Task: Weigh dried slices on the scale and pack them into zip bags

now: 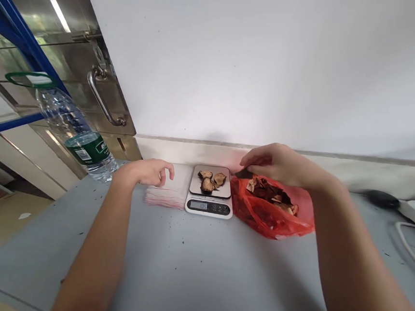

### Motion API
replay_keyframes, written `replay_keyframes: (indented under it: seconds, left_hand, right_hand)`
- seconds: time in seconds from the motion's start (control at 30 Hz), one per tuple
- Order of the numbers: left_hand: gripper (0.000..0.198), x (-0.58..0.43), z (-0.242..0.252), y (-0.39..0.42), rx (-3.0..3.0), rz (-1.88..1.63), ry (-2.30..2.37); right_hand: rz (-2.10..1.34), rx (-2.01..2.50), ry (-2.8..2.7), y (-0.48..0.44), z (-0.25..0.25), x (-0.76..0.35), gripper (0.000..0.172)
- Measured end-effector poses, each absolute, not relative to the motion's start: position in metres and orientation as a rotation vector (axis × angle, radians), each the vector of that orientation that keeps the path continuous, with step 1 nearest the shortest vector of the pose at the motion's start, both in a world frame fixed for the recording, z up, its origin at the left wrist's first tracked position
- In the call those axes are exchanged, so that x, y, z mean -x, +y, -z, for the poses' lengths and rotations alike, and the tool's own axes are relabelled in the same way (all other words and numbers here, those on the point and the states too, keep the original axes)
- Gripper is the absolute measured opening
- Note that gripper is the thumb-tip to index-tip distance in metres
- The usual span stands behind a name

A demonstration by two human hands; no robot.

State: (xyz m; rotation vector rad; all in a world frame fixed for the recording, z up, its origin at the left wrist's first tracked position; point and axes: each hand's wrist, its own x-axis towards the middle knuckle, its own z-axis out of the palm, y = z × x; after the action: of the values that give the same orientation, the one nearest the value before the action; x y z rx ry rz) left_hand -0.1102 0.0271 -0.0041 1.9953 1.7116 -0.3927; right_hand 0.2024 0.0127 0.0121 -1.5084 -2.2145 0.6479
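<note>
- Dark slice [242, 173], apparently dried though small in view: pinched by the right hand [279, 165], right of centre, long axis roughly level.
- Scale [209, 209] bearing brown slices [208, 184]: just left of it, nearer the right hand.
- Red bag [259, 223]: below.
- Left hand [150, 171]: loosely curled, visibly unladen, near red-edged stack [165, 197].
- Grey table [182, 279]; white wall [254, 72] above.

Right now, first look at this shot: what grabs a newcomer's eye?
Probably the bright red bag of brown, dried-looking pieces, right of the white scale against the wall. Next, the brown slices on the scale's platform and the right hand pinching a dark piece above the bag's near-scale side. Then the large green-labelled bottle at far left.
</note>
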Motion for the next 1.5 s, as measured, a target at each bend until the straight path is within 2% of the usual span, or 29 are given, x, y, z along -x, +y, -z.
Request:
replay_keyframes:
  seconds: [0.13, 0.47, 0.63, 0.93, 1.2, 1.33, 1.5]
  left_hand:
    - [0.06, 0.11, 0.003, 0.027, -2.001, 0.391, 1.711]
    - [0.069, 0.105, -0.001, 0.025, -2.054, 0.346, 1.693]
    - [0.065, 0.105, -0.001, 0.028, -2.045, 0.342, 1.7]
    - [0.058, 0.104, -0.004, 0.026, -2.01, 0.233, 1.734]
    - [0.057, 0.104, -0.003, 0.028, -2.018, 0.138, 1.771]
    - [0.059, 0.108, 0.0, 0.029, -1.999, 0.161, 1.754]
    - [0.059, 0.108, -0.001, 0.03, -2.005, 0.169, 1.75]
  right_hand:
    - [-0.807, 1.533, -2.181, 0.012, -0.014, -0.214, 0.009]
    - [-0.791, 1.556, -2.148, 0.015, -0.008, -0.217, 0.008]
    - [-0.75, 1.64, -2.118, 0.018, -0.007, -0.218, 0.011]
    - [-0.674, 1.621, -2.228, 0.03, -0.001, -0.232, 0.028]
    - [-0.545, 1.663, -2.056, 0.026, -0.002, -0.208, 0.019]
    - [-0.409, 1.668, -1.973, 0.034, 0.017, -0.175, 0.022]
    - [-0.4, 1.742, -2.0, 0.046, 0.044, -0.148, 0.023]
